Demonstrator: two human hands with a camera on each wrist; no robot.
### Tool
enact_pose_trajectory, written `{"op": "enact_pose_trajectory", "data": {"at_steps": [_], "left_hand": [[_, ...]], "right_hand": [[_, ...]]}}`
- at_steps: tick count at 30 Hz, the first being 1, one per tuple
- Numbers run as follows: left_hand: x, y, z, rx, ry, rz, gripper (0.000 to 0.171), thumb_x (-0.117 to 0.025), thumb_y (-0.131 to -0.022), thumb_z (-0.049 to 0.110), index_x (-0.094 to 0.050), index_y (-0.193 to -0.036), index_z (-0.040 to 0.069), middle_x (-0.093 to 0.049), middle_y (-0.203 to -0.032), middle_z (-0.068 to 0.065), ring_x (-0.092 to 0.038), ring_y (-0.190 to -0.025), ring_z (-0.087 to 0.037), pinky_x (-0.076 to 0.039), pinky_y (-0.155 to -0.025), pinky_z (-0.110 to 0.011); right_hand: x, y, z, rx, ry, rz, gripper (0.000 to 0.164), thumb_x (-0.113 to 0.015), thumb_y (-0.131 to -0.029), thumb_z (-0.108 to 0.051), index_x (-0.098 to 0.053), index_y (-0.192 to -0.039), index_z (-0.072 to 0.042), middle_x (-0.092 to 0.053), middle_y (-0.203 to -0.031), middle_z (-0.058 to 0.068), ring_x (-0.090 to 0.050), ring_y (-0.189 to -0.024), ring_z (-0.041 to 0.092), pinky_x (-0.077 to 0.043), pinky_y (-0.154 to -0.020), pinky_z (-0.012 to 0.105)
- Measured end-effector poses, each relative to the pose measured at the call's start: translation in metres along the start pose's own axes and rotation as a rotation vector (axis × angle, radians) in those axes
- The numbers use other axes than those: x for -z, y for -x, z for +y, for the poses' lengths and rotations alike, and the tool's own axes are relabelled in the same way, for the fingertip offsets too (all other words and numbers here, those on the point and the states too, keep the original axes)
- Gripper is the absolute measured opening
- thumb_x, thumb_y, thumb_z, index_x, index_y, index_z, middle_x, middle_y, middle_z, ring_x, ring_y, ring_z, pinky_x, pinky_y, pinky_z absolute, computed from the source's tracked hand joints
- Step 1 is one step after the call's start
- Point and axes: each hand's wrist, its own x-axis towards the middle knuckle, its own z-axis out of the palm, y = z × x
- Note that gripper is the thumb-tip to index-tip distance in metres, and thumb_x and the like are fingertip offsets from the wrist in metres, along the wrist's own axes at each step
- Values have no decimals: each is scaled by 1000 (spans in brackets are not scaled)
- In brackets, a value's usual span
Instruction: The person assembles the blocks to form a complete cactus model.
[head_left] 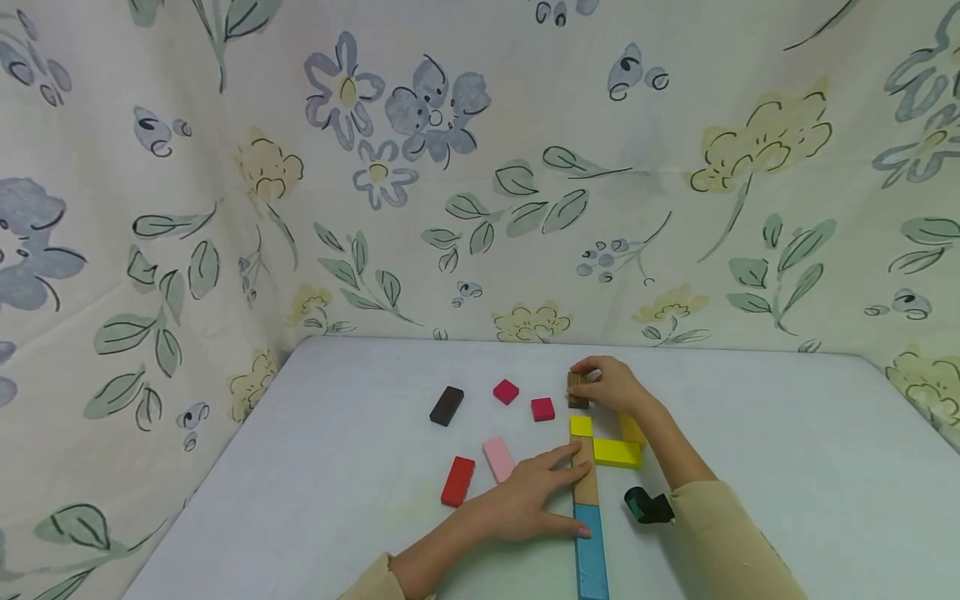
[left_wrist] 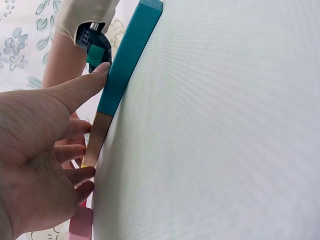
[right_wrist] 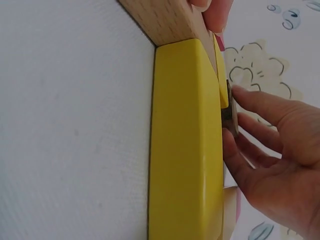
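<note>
My left hand (head_left: 521, 504) rests with fingers spread along a row of blocks, its thumb on the blue block (head_left: 591, 562) and other fingertips on the natural wood block (head_left: 587, 493). In the left wrist view the thumb touches the blue block's (left_wrist: 131, 55) side. Beyond the wood block, a small yellow block (head_left: 581, 426) continues the row. Farther off, my right hand (head_left: 613, 387) pinches a brown block (head_left: 577, 400) between thumb and fingers. A long yellow block (head_left: 617, 454) lies against the row's right side, filling much of the right wrist view.
Left of the row lie a dark brown block (head_left: 447, 406), two crimson blocks (head_left: 506, 392), a red block (head_left: 457, 482) and a pink block (head_left: 498, 458). Another yellow piece (head_left: 632, 428) is partly hidden by the right forearm. Floral cloth (head_left: 525, 167) hangs behind the white table (head_left: 337, 467).
</note>
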Motion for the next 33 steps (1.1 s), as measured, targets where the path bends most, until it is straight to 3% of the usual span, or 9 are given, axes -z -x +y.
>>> {"op": "enact_pose_trajectory", "data": {"at_steps": [33], "left_hand": [[1,2,2,-20,1,7,80,-72,-98,47,-36,-166,23,-18,-177,4,-26,-160,-22,-36,-124,-48]], "right_hand": [[-4,14,0,-9,2,-9,45,-82,-93,-17,-66,-130,2,-64,-125,20,-62,-108,36,-60,-93,44]]}}
